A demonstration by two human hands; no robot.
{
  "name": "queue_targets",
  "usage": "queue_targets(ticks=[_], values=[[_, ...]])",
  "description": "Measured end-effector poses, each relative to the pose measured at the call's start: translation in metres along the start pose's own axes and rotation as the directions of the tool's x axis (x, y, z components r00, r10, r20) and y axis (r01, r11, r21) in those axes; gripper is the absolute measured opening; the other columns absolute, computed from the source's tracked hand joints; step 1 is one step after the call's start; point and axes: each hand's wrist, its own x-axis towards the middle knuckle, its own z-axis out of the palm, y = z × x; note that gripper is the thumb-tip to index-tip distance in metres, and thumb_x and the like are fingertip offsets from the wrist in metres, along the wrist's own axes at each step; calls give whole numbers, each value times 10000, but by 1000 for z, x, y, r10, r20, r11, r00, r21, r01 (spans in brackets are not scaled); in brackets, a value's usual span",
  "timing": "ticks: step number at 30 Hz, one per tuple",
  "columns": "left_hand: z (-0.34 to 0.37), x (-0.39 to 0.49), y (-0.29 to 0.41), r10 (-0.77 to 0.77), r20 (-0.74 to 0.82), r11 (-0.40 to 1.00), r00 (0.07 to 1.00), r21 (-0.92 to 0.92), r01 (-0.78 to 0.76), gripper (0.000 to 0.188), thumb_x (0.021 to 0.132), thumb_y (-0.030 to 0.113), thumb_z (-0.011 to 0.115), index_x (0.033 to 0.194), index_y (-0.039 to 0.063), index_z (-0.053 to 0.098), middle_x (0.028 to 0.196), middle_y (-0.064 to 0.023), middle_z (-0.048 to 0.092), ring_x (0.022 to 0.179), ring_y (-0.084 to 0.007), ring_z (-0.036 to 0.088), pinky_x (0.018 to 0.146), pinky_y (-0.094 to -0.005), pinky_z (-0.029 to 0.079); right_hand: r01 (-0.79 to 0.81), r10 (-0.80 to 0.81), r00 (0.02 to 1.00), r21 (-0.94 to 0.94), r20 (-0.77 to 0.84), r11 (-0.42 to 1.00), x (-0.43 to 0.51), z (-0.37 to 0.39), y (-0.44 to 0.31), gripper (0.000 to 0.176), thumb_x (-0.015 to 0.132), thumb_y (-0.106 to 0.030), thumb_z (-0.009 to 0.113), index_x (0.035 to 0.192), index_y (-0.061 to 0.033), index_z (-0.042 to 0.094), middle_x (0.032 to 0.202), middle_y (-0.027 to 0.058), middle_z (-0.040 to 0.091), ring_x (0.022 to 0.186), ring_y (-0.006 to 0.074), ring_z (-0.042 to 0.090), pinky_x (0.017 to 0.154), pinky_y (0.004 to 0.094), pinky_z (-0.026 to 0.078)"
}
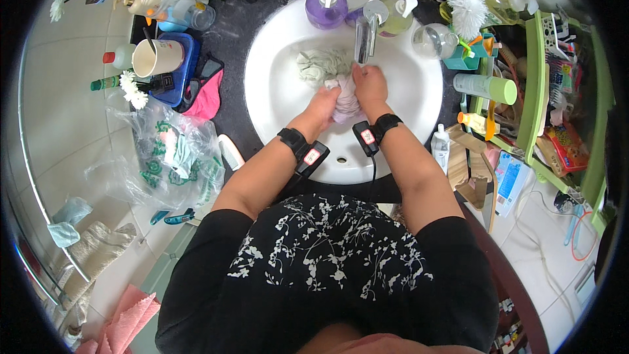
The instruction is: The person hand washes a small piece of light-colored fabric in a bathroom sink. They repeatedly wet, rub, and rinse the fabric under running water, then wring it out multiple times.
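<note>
Over the white washbasin [265, 83], a bunched pale pink cloth [346, 101] is between my two hands. My left hand [322, 108] grips its left side, with the thumb on top. My right hand [372, 86] is curled in a fist at its right side, just below the chrome faucet [362, 42]; its fingertips are hidden. A crumpled pale green cloth [319, 65] lies in the basin beyond my left hand, close to the pink one. Both wrists wear black straps with small boxes.
Behind the faucet stand a purple pump bottle [326, 10] and a yellow-green pump bottle [395, 17]. A clear bottle [432, 42] is at the basin's right rim. To the left lie a plastic bag [182, 157] and a comb [230, 151]. A green shelf [533, 93] flanks the right.
</note>
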Motion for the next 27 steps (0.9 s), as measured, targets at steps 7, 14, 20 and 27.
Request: queue_targets(ticks=[7,14,20,27], values=[[-2,3,30,-378,-62,919,924,-147,366,726,841,621,534,1372,154,369,1362,-170,432,1261,-356,401,1009,-581,325,-60,-76,859,247,506,967,-13,53,38,359,794,-391,592,817,-36,647,940,202,610,928,356,560,791,414,465],[-22,45,-2,-95,216,928,972,-333,165,305,947,296,441,1138,74,528,1078,-103,620,893,-262,636,727,-421,537,426,-442,887,129,137,895,-58,26,-12,254,773,-255,637,713,-12,595,806,195,575,790,360,567,707,438,459],[0,-14,9,-106,25,981,994,164,100,367,945,338,442,1213,92,488,1227,-129,532,1120,-325,534,903,-563,433,171,-182,977,-107,-107,980,5,1,12,374,799,-403,626,936,-56,638,906,184,610,884,396,578,785,466,470],[-25,24,8,-276,167,902,946,-294,316,626,899,635,403,1267,136,493,1327,-104,494,1206,-319,465,985,-578,349,-3,-100,892,227,441,974,-37,56,17,433,757,-396,661,984,-28,653,1041,250,594,994,379,574,876,406,460]])
